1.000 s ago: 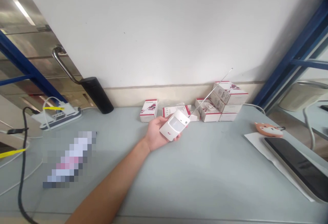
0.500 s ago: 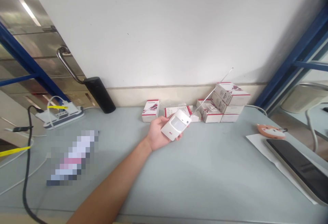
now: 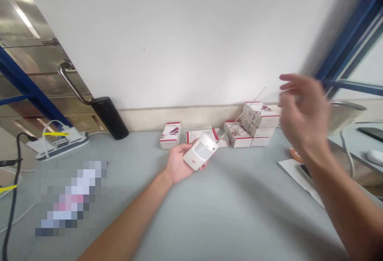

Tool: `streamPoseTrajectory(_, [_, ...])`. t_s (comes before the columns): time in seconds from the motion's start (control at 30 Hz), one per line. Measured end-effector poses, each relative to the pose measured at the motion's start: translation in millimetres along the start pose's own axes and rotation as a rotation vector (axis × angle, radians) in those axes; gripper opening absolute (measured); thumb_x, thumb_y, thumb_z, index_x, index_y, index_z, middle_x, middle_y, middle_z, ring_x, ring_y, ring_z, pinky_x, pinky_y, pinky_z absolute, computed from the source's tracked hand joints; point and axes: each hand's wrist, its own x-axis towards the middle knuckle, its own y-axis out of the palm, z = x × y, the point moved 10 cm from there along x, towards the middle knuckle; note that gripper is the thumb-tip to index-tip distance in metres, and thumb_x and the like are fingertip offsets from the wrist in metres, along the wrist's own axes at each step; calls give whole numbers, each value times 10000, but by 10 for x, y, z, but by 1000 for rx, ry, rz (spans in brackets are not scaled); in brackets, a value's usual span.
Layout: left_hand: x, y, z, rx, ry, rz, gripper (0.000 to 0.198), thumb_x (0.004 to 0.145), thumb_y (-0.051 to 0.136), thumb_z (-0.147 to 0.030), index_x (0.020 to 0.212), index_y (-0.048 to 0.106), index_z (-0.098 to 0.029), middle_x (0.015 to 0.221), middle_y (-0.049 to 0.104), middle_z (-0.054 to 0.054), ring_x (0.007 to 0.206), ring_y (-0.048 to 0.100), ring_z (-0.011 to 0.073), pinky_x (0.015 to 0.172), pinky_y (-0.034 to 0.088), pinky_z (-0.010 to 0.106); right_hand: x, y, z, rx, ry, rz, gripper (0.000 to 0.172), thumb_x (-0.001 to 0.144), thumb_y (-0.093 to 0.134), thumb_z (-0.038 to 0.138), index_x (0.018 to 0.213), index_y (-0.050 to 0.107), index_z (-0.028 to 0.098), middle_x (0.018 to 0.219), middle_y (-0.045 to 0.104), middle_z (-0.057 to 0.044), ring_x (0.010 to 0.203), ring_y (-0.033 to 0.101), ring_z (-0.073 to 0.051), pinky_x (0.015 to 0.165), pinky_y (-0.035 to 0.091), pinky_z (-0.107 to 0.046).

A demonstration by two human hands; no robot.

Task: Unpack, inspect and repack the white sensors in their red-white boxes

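Note:
My left hand [image 3: 179, 163] is wrapped round a white motion sensor [image 3: 196, 159] above the table. The sensor's window faces up towards me, and a thin metal antenna [image 3: 224, 134] reaches from its top up to the right, past the stacked boxes. On the right, my right hand [image 3: 306, 111] is raised in the air, somewhat blurred. Its fingers are apart and bent, with nothing between them, and they point left towards the antenna's tip without touching it.
White and red boxes [image 3: 261, 122] stand along the wall, several of them stacked. At left are a black cylinder [image 3: 110, 118], a power strip [image 3: 62, 145] with cables and a pixelated item [image 3: 72, 197]. White paper [image 3: 291, 173] and a partly hidden phone [image 3: 304, 170] lie at right.
My right hand has come into view from the right and is raised near the antenna's tip. My left hand still holds the sensor. The view has shifted slightly.

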Motion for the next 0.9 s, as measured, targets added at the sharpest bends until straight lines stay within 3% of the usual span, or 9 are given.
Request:
streamPoseTrajectory(0.1, [-3,33,12,17,-3,33,428,892,563,-297,1281,652,-142,1127,743,236,774,699,291,640,483,354,-7,235,-319,50,135,92,443,983,675,399,1414,620,313,1312,673,-115,1121,691,-243,883,595,-430])
streamPoseTrajectory(0.2, [-11,61,9,30,4,64,458,903,559,-294,1321,654,-132,1108,747,230,770,695,289,637,479,351,-65,388,-464,295,156,135,465,975,669,488,1393,597,297,1164,737,-72,991,746,-225,827,636,-421])
streamPoseTrajectory(0.33, [-25,75,27,56,7,74,488,908,561,-276,1365,657,-135,1119,748,210,804,703,302,641,481,356,-76,244,-556,447,199,1,571,922,751,396,1442,547,279,918,745,-22,783,743,-198,698,638,-359])
streamPoseTrajectory(0.43, [-34,103,69,86,-9,93,503,920,568,-268,1403,649,-149,1134,749,192,797,699,285,635,480,355,-49,194,-619,484,228,-12,621,858,797,322,1431,563,269,804,690,21,722,704,-188,609,614,-323])
streamPoseTrajectory(0.63, [-18,31,62,105,-7,61,517,903,581,-264,1400,649,-137,1096,758,186,779,696,281,623,480,353,-161,308,-653,561,214,28,529,826,789,291,1292,539,305,773,629,70,709,695,-164,621,607,-296])
streamPoseTrajectory(0.8, [-4,-83,47,32,-10,7,550,874,587,-310,1384,640,-112,1096,756,213,779,710,304,633,485,363,-563,659,-464,456,230,203,319,937,707,403,1199,558,297,900,665,15,697,699,-165,639,601,-326])
streamPoseTrajectory(0.9, [-18,-18,42,18,-4,7,551,866,579,-343,1338,648,-68,1149,740,266,772,703,301,635,479,360,-842,829,-329,334,212,304,247,1006,613,484,1123,611,267,959,694,-31,726,700,-178,655,582,-338])
